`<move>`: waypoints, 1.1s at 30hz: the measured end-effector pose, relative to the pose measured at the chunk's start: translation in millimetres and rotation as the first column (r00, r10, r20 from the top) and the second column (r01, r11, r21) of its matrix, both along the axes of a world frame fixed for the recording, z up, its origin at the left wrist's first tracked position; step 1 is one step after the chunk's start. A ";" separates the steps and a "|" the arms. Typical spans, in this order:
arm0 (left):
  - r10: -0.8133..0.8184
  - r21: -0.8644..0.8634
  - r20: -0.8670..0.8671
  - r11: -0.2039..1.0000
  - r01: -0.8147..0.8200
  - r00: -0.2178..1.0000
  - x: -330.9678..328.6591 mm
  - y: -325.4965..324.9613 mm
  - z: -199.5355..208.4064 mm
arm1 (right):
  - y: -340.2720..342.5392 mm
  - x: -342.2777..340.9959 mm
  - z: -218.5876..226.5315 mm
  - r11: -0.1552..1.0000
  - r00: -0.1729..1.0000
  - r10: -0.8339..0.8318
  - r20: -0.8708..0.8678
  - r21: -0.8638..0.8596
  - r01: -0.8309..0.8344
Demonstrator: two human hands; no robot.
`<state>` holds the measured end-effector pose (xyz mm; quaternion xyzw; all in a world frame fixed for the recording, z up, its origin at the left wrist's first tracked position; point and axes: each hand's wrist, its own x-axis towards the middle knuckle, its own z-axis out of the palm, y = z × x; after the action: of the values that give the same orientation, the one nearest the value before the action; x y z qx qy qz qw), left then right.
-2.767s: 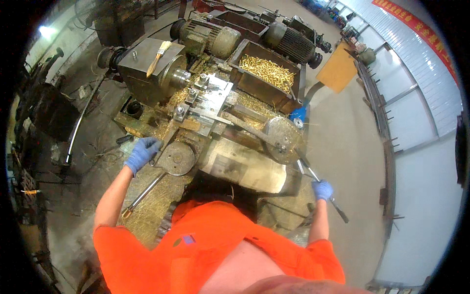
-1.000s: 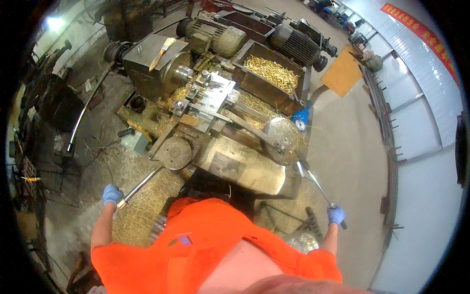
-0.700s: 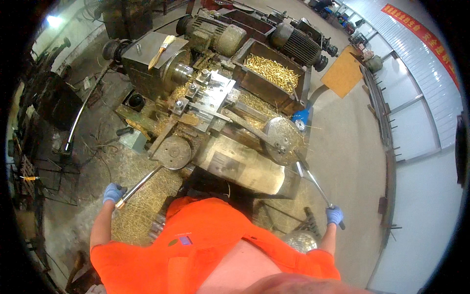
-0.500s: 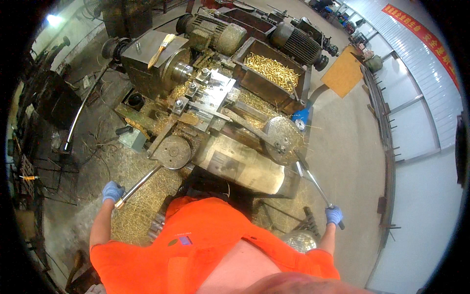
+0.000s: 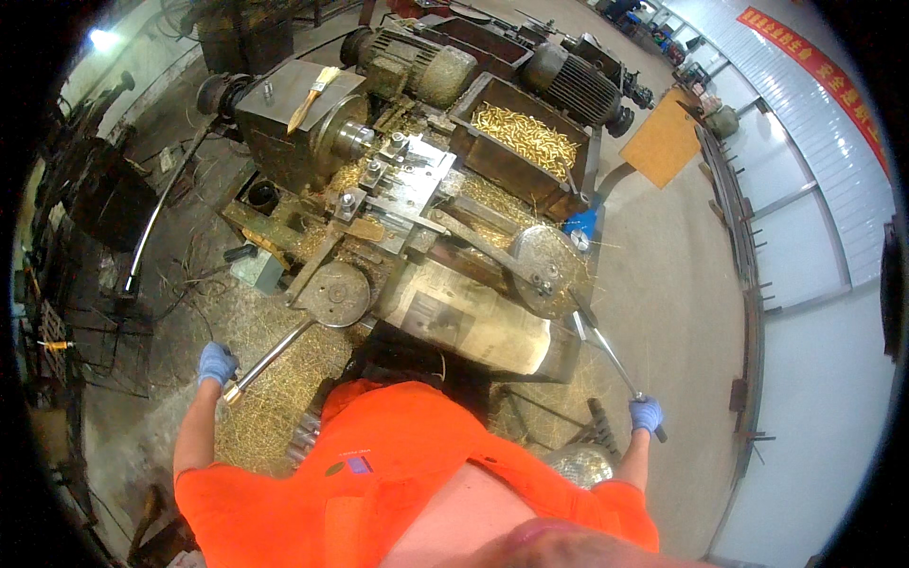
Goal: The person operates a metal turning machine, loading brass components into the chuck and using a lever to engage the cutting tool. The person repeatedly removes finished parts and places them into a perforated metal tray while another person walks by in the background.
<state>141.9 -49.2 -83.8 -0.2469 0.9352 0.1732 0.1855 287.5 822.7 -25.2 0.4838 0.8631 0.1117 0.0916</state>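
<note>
My left hand (image 5: 217, 363), in a blue glove, is beside the free end of a shiny metal lever (image 5: 272, 360). Its fingers are loosely bent and not wrapped round the lever. That lever runs up to a round metal disc (image 5: 333, 294) on the front of a small lathe-like machine. On the other side, my right hand (image 5: 646, 415), also blue-gloved, is closed round the dark grip of a second lever (image 5: 611, 351). This one joins a larger disc (image 5: 549, 271). Between them lies the bright metal slide (image 5: 409, 185) with bolted tool holders, facing the spindle chuck (image 5: 352, 138).
A metal bin (image 5: 525, 180) of small brass-coloured pieces stands behind the slide. A paintbrush (image 5: 313, 98) rests on the headstock. Electric motors (image 5: 571, 83) sit behind. Thin golden shavings (image 5: 260, 421) cover the machine and floor. A stained sheet (image 5: 464, 317) lies on the front panel.
My left hand has shifted slightly up and away from the lever's end. My right hand and both levers look unmoved.
</note>
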 end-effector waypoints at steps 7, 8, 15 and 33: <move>0.281 0.429 -0.034 0.871 -0.240 0.959 3.6 -10.4 -17.1 | 1.8 -1.2 -1.6 1.000 1.000 0.014 -0.023 0.013 -0.014; 0.286 0.432 -0.034 0.868 -0.245 0.958 3.7 -5.4 -10.9 | 1.9 -0.3 -1.9 1.000 1.000 0.015 -0.026 0.007 -0.015; 0.112 0.231 -0.028 0.968 -0.102 0.993 1.6 -27.6 -30.4 | -4.3 -2.2 0.6 1.000 0.999 0.004 -0.047 0.014 -0.003; 0.103 0.034 -0.059 0.994 -0.102 0.993 -7.5 -20.3 -14.6 | -15.1 -2.2 4.9 1.000 1.000 -0.011 0.029 -0.010 0.012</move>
<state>134.5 -69.5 -98.4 -0.2863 0.9236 0.2045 0.1519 285.3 807.6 -20.3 0.4866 0.8595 0.1137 0.1074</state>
